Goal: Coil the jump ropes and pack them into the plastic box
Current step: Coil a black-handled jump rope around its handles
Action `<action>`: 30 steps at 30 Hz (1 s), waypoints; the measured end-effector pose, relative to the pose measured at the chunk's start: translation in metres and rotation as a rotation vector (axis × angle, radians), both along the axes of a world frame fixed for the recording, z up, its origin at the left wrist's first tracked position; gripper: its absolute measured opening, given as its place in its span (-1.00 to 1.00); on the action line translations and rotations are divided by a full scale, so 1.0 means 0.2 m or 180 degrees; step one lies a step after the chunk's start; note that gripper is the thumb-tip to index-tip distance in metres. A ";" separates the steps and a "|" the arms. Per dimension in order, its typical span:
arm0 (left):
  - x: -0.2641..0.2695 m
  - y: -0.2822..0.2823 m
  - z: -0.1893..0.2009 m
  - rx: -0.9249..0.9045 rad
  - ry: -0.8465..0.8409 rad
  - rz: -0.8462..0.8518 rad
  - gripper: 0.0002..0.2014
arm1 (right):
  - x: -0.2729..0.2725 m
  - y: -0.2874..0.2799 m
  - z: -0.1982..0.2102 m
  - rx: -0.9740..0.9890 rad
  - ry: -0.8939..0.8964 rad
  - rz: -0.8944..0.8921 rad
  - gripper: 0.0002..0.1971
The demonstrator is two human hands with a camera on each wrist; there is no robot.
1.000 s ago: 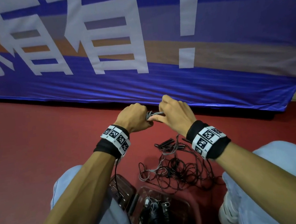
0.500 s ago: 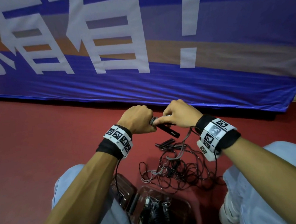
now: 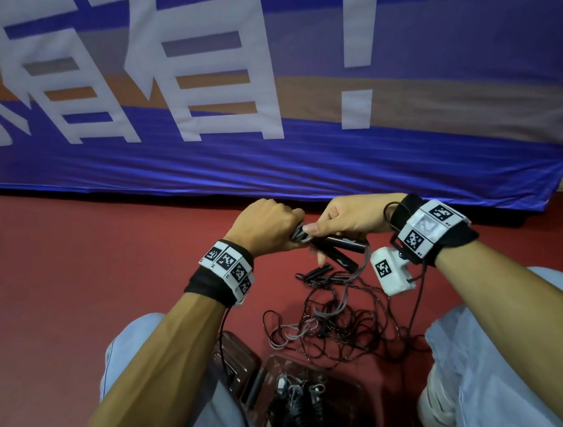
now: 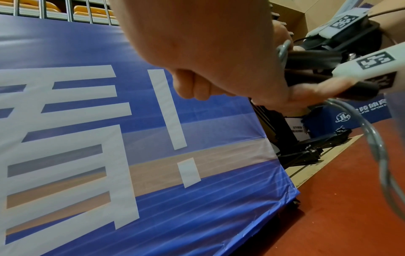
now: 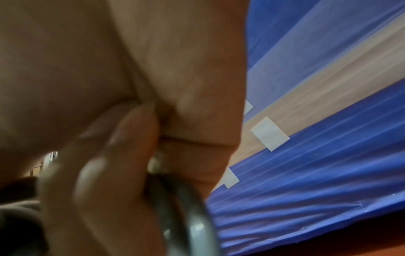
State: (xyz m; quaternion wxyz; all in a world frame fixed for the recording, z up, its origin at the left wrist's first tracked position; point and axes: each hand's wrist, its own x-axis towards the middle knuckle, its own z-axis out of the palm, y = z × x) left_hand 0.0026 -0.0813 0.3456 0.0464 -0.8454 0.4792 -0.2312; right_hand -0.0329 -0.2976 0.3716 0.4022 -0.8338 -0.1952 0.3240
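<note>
Jump ropes and plastic box on the floor

Black rope handles (image 3: 340, 247) with grey cord are held up; tangled ropes (image 3: 335, 325) lie loose beside the clear plastic box (image 3: 352, 392), which contains coiled ropes (image 3: 298, 404).

Head view dim, even indoor light, wide-angle bend at edges. Soft sheen on banner (image 3: 302, 163) folds. Right wrist view blurred, out of focus close up; left wrist sharper.

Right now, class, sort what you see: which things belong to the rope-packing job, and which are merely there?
Belongs to the job:
- left hand and right hand gripping the grey rope's black handles
- tangled ropes on the floor
- plastic box

Merely there:
- blue banner
- red floor
</note>
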 end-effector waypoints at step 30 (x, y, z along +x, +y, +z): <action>-0.03 -0.01 0.03 -0.1871 0.1437 0.1890 -0.56 | 0.04 0.33 -0.16 0.1443 0.0646 -0.1631 -0.36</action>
